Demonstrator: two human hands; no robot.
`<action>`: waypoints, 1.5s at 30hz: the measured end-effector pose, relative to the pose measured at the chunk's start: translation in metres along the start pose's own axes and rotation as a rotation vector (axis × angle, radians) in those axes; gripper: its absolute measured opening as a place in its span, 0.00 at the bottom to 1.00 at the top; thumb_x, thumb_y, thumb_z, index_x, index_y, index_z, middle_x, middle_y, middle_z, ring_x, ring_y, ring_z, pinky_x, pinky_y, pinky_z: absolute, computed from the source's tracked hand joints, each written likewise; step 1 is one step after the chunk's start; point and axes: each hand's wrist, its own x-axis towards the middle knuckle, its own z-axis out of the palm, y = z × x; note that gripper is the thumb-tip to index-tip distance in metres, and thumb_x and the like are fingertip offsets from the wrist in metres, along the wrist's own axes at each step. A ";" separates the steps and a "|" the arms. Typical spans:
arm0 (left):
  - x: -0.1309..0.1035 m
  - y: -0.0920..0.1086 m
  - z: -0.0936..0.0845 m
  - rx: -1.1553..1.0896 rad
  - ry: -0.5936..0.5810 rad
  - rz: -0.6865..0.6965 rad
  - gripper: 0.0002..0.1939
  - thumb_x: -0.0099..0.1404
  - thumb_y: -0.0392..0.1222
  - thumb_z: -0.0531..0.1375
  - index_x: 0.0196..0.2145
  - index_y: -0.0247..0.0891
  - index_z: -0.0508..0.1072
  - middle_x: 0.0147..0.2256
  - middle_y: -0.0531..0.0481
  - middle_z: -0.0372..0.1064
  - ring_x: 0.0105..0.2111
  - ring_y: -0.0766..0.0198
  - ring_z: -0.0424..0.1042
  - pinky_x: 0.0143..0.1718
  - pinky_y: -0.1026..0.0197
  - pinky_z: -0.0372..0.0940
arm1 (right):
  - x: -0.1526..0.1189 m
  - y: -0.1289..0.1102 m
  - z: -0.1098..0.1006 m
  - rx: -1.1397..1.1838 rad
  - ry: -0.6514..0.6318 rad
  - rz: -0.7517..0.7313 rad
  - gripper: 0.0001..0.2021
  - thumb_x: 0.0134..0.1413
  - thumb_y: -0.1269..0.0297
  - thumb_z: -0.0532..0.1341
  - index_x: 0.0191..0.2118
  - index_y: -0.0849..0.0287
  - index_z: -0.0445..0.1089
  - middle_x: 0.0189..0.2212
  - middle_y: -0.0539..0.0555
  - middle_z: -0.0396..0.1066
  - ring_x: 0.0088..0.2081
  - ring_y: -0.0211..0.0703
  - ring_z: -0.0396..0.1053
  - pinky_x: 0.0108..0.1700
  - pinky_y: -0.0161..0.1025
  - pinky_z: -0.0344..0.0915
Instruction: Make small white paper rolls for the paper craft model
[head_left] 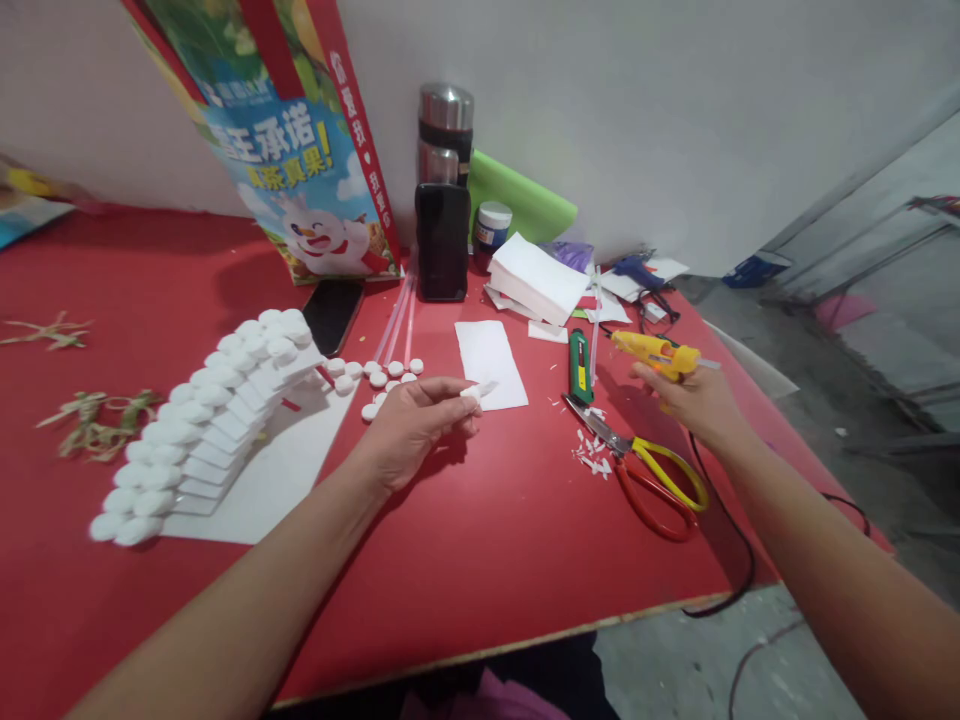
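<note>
Between the thumb and fingers of my left hand (pixel 424 420) is a small white disc (pixel 472 393), held over the near edge of a white paper sheet (pixel 491 362). My right hand (pixel 686 395) grips a yellow glue gun (pixel 656 353), its nozzle pointing left and a clear glue stick showing at its back. Loose white discs (pixel 378 380) lie just beyond my left hand. To the left, a curved structure of white discs (pixel 176 433) and folded white cards stands on white card (pixel 292 480). Scissors (pixel 637 465) with red and yellow handles lie below the glue gun.
A green utility knife (pixel 580 367) lies beside white scraps (pixel 594 458). At the back stand a printed bag (pixel 300 170), a steel flask (pixel 446 120), an upright phone (pixel 442 243), a jar (pixel 493 228) and a paper stack (pixel 536 280). A black cord (pixel 739 540) hangs over the table's right edge.
</note>
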 end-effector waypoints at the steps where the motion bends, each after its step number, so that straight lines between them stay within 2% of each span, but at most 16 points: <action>1: 0.000 -0.001 0.000 0.028 0.007 0.030 0.14 0.50 0.42 0.79 0.33 0.36 0.84 0.28 0.50 0.77 0.25 0.66 0.74 0.30 0.62 0.73 | 0.001 0.010 0.004 0.045 -0.027 0.045 0.21 0.52 0.43 0.67 0.32 0.60 0.79 0.25 0.55 0.75 0.23 0.41 0.63 0.24 0.37 0.60; 3: -0.001 -0.003 -0.001 0.078 0.006 0.092 0.15 0.52 0.43 0.78 0.36 0.37 0.84 0.28 0.51 0.77 0.26 0.64 0.75 0.29 0.60 0.74 | -0.002 0.024 0.011 0.073 -0.003 0.134 0.23 0.51 0.42 0.67 0.35 0.61 0.80 0.24 0.55 0.74 0.24 0.41 0.62 0.23 0.37 0.58; 8: -0.002 -0.006 -0.004 0.152 -0.003 0.200 0.14 0.55 0.43 0.77 0.38 0.38 0.84 0.28 0.52 0.76 0.27 0.65 0.76 0.31 0.59 0.76 | -0.006 0.028 0.017 -0.029 0.055 0.229 0.24 0.47 0.40 0.69 0.30 0.61 0.77 0.21 0.54 0.70 0.25 0.43 0.63 0.25 0.39 0.57; 12: -0.003 -0.006 -0.004 0.191 0.001 0.217 0.12 0.57 0.43 0.77 0.38 0.38 0.83 0.29 0.52 0.77 0.26 0.64 0.77 0.31 0.61 0.75 | -0.008 0.015 0.005 -0.036 -0.015 0.233 0.26 0.50 0.42 0.68 0.44 0.62 0.78 0.35 0.60 0.80 0.32 0.50 0.73 0.31 0.42 0.67; 15: -0.004 -0.003 -0.002 0.204 0.003 0.241 0.12 0.57 0.42 0.76 0.37 0.38 0.83 0.28 0.52 0.76 0.26 0.65 0.76 0.31 0.61 0.75 | -0.031 -0.004 -0.017 -0.116 -0.034 0.211 0.27 0.50 0.44 0.69 0.46 0.62 0.78 0.46 0.67 0.80 0.39 0.55 0.77 0.40 0.47 0.71; 17: -0.005 -0.001 0.000 0.236 0.011 0.287 0.10 0.57 0.40 0.75 0.36 0.38 0.83 0.28 0.52 0.76 0.26 0.66 0.75 0.30 0.62 0.74 | -0.056 -0.026 -0.034 -0.381 0.084 0.114 0.31 0.53 0.41 0.66 0.51 0.62 0.77 0.51 0.69 0.79 0.38 0.58 0.78 0.40 0.51 0.71; 19: -0.006 0.000 0.002 0.296 0.017 0.363 0.08 0.57 0.39 0.74 0.35 0.39 0.83 0.29 0.52 0.77 0.28 0.66 0.74 0.30 0.62 0.74 | -0.081 -0.060 -0.043 -0.495 0.279 -0.071 0.23 0.60 0.44 0.61 0.47 0.57 0.80 0.44 0.62 0.82 0.38 0.58 0.79 0.41 0.52 0.71; 20: -0.007 0.001 0.003 0.335 0.016 0.403 0.07 0.58 0.38 0.74 0.35 0.39 0.83 0.30 0.51 0.77 0.28 0.66 0.74 0.30 0.63 0.74 | -0.090 -0.080 -0.042 -0.427 0.340 -0.158 0.17 0.63 0.48 0.61 0.46 0.53 0.81 0.42 0.58 0.83 0.41 0.56 0.80 0.43 0.50 0.71; 21: -0.008 0.001 0.004 0.374 0.016 0.439 0.06 0.58 0.38 0.73 0.35 0.39 0.83 0.31 0.51 0.78 0.29 0.65 0.74 0.31 0.62 0.73 | -0.095 -0.101 -0.038 -0.281 0.325 -0.239 0.13 0.64 0.52 0.63 0.46 0.51 0.82 0.42 0.54 0.83 0.41 0.52 0.80 0.44 0.47 0.72; 22: -0.009 0.001 0.005 0.412 0.010 0.463 0.06 0.59 0.37 0.73 0.35 0.39 0.83 0.32 0.50 0.78 0.30 0.64 0.75 0.31 0.62 0.73 | -0.095 -0.120 -0.029 -0.109 0.239 -0.292 0.10 0.64 0.56 0.66 0.47 0.50 0.81 0.44 0.53 0.83 0.41 0.49 0.80 0.45 0.44 0.74; 25: -0.012 0.002 0.004 0.486 -0.021 0.488 0.05 0.61 0.38 0.72 0.36 0.40 0.83 0.34 0.49 0.79 0.33 0.62 0.76 0.34 0.61 0.73 | -0.071 -0.160 0.011 0.241 -0.096 -0.396 0.13 0.64 0.64 0.65 0.52 0.51 0.81 0.51 0.55 0.80 0.40 0.44 0.79 0.41 0.41 0.75; 28: -0.013 0.005 0.001 0.538 -0.033 0.503 0.05 0.63 0.40 0.72 0.38 0.41 0.83 0.35 0.48 0.80 0.35 0.60 0.77 0.37 0.60 0.73 | -0.038 -0.168 0.051 0.507 -0.319 -0.371 0.17 0.57 0.74 0.61 0.48 0.53 0.82 0.47 0.55 0.81 0.37 0.42 0.78 0.36 0.39 0.73; 31: -0.014 0.008 -0.002 0.617 -0.024 0.540 0.06 0.64 0.40 0.71 0.39 0.41 0.83 0.36 0.47 0.80 0.37 0.58 0.78 0.40 0.58 0.73 | -0.025 -0.158 0.073 0.732 -0.495 -0.268 0.18 0.55 0.74 0.61 0.49 0.55 0.81 0.45 0.55 0.81 0.37 0.41 0.78 0.38 0.39 0.73; 33: -0.014 0.008 -0.003 0.672 -0.027 0.574 0.06 0.64 0.41 0.71 0.40 0.41 0.84 0.37 0.46 0.81 0.38 0.58 0.78 0.42 0.57 0.73 | -0.029 -0.151 0.078 0.784 -0.530 -0.265 0.15 0.56 0.73 0.63 0.47 0.56 0.81 0.46 0.56 0.80 0.39 0.41 0.77 0.39 0.38 0.73; 37: -0.012 0.008 -0.002 0.698 -0.042 0.581 0.05 0.65 0.41 0.70 0.40 0.42 0.84 0.36 0.47 0.82 0.36 0.59 0.78 0.42 0.57 0.72 | -0.040 -0.145 0.078 0.753 -0.507 -0.295 0.08 0.59 0.72 0.66 0.43 0.58 0.80 0.40 0.54 0.79 0.39 0.40 0.76 0.41 0.38 0.71; 45: -0.008 0.005 -0.001 0.515 0.029 0.423 0.06 0.62 0.40 0.73 0.38 0.40 0.85 0.35 0.48 0.82 0.35 0.60 0.78 0.41 0.59 0.72 | -0.039 -0.146 0.083 0.741 -0.464 -0.305 0.02 0.62 0.66 0.67 0.39 0.56 0.79 0.37 0.53 0.79 0.39 0.42 0.76 0.42 0.41 0.71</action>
